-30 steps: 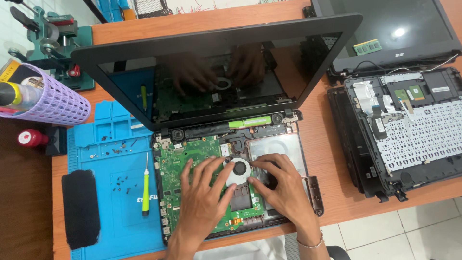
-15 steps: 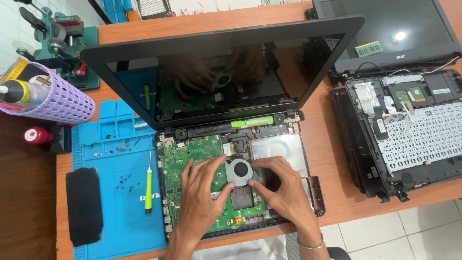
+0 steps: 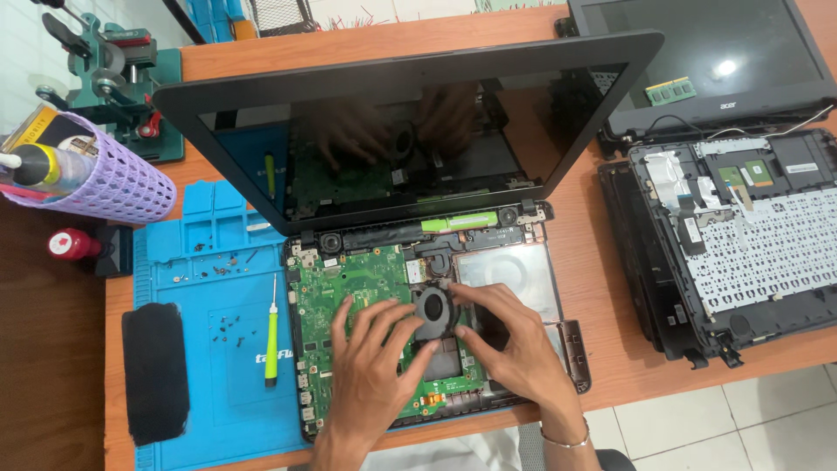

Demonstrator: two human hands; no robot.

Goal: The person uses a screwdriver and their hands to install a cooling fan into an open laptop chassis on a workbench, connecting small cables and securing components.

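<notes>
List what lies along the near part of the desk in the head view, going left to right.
Black pad → green-handled screwdriver → left hand → round black fan → right hand → second opened laptop with its keyboard underside showing.

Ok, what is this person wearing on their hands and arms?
Both hands are bare, with no gloves and no rings visible. The right hand has a thin silver bracelet at the wrist. The left hand has nothing on its wrist. No sleeves reach into view.
</notes>
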